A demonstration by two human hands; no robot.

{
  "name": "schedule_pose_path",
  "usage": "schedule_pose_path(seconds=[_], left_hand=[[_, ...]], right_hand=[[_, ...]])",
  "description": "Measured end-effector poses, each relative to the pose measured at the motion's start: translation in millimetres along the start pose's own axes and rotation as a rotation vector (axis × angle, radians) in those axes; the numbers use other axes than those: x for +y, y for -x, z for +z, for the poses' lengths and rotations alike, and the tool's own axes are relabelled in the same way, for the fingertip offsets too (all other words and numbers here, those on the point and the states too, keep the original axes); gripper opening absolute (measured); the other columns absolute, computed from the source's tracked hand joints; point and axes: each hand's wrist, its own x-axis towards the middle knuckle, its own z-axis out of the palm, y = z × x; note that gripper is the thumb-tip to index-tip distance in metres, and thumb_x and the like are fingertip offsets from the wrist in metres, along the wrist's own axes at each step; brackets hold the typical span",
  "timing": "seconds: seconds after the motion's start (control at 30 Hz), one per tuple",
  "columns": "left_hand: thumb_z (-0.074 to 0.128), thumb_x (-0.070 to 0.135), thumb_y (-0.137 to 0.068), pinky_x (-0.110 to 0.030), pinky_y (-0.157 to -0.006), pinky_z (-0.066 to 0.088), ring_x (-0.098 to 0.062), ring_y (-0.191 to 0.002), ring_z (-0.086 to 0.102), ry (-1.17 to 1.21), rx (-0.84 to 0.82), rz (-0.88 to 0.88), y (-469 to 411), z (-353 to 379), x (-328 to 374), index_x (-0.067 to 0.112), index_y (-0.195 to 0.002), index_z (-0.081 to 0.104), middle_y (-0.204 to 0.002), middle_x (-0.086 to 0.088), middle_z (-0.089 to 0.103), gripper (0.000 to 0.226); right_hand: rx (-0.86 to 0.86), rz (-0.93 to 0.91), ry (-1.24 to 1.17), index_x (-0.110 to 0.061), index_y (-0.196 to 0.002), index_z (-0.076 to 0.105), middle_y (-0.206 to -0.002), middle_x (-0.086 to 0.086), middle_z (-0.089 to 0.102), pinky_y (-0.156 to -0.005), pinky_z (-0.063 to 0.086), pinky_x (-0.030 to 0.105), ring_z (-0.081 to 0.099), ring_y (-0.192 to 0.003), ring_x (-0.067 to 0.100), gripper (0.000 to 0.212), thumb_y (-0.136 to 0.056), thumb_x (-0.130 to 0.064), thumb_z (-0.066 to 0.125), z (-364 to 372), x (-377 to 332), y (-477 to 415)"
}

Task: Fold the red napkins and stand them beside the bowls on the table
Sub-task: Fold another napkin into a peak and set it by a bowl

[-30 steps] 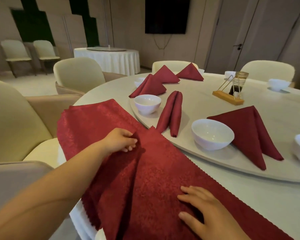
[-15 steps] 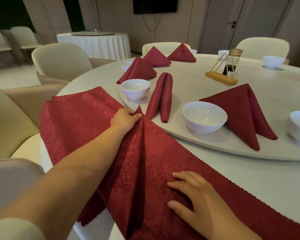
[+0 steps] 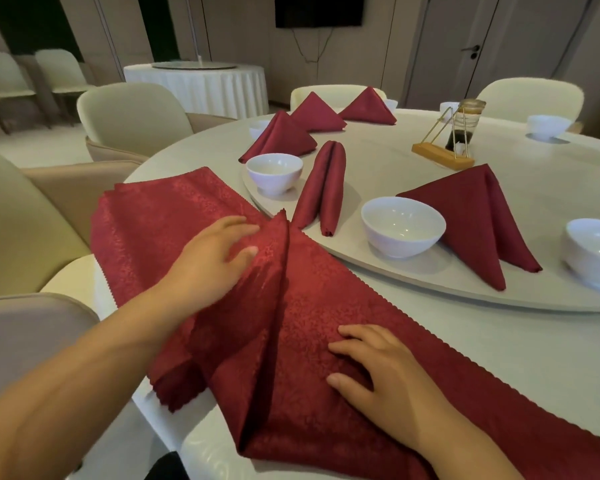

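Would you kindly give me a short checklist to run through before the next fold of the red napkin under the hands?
1. Right hand presses the napkin flat on the table: ok.
2. Left hand rests on the raised flap, fingers straight: ok.
3. Flap laid down and creased: not ok; it stands up along a middle ridge.
4. Nearest bowl apart from the napkin: ok; it sits on the turntable.
5. Bowl lacking a napkin: cannot tell; the right bowl is cut by the frame edge.

Restaurant banquet room — round table (image 3: pixel 520 344), lazy Susan (image 3: pixel 378 161), padded chairs (image 3: pixel 129 112).
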Motion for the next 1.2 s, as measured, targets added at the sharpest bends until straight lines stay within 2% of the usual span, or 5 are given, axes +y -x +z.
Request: schedule_pose_path(seconds=[0.33, 0.53, 0.9, 1.03, 1.2], left_hand=[[0.037, 0.047, -0.083, -0.028, -0.094, 0.027, -0.010, -0.113, 0.045, -0.305, -0.105, 0.095, 125, 25, -9, 0.015, -0.112, 0.066, -0.116, -0.002, 0.065, 0.052], [0.038, 0.049, -0.073, -0.032, -0.090, 0.030, -0.019, -0.099, 0.066, -0.428, -0.086, 0.090, 124, 27, -10, 0.015, -0.105, 0.070, -0.110, -0.003, 0.068, 0.057], [0.026, 0.055, -0.069, -0.035, -0.094, 0.042, -0.016, -0.106, 0.063, -0.424, -0.179, -0.009, 122, 25, -2, 0.004, -0.113, 0.065, -0.120, -0.007, 0.062, 0.078], [-0.003, 0.071, -0.042, -0.028, -0.110, -0.014, -0.007, -0.141, -0.010, -0.394, -0.394, -0.102, 114, 15, 2, 0.020, -0.148, -0.003, -0.154, 0.008, -0.008, 0.118], [0.011, 0.093, -0.028, -0.030, -0.112, -0.008, -0.011, -0.142, -0.005, -0.379, -0.434, -0.218, 85, -6, -30, 0.021, -0.148, 0.005, -0.156, 0.004, -0.003, 0.141]], right_hand=[[0.043, -0.005, -0.021, -0.031, -0.122, 0.056, -0.126, -0.023, 0.036, -0.099, 0.007, 0.009, 0.024, -0.118, -0.006, 0.115, -0.049, -0.093, -0.007, 4, 1, 2], [0.253, -0.110, 0.155, -0.025, -0.108, 0.065, -0.119, -0.007, 0.062, -0.097, 0.040, 0.032, 0.058, -0.108, 0.012, 0.057, -0.090, -0.060, 0.024, 7, -17, 6], [-0.118, -0.104, 0.139, -0.033, -0.142, 0.027, -0.152, -0.016, 0.016, -0.105, -0.008, 0.013, 0.009, -0.140, 0.004, 0.093, -0.060, -0.059, -0.010, 21, -51, -39], [-0.112, -0.094, 0.139, -0.034, -0.141, 0.029, -0.150, -0.019, 0.017, -0.105, -0.009, 0.012, 0.008, -0.140, 0.003, 0.091, -0.061, -0.063, -0.005, 26, -49, -37], [-0.109, -0.082, 0.134, -0.033, -0.139, 0.033, -0.150, -0.019, 0.019, -0.102, -0.011, 0.009, 0.009, -0.140, 0.002, 0.091, -0.061, -0.063, -0.003, 26, -50, -37]])
